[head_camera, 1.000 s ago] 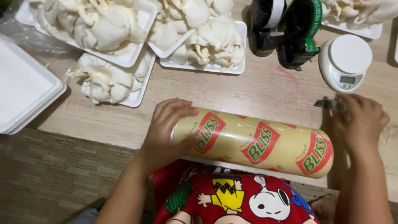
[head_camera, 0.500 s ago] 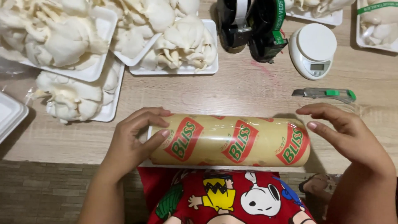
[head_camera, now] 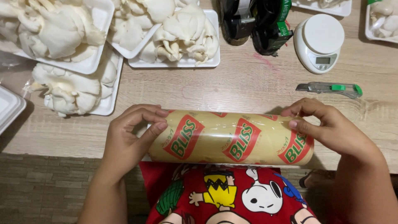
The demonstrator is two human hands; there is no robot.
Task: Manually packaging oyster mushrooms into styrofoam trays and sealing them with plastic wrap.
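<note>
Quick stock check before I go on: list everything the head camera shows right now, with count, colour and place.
Large yellowish cling-film roll with red-green labels: one, near table edge, between both hands.
White foam trays of pale oyster mushrooms: at least four, upper left, overlapping; more cut off top right.
Empty white foam tray: partly seen, far left.
Round white kitchen scale: one, upper right.
Grey utility knife with green slider: one, below the scale.
Black tape dispensers: two, top centre.
Light wooden table: one.
Left hand: grip on roll's left end.
Right hand: on roll's right end.
</note>
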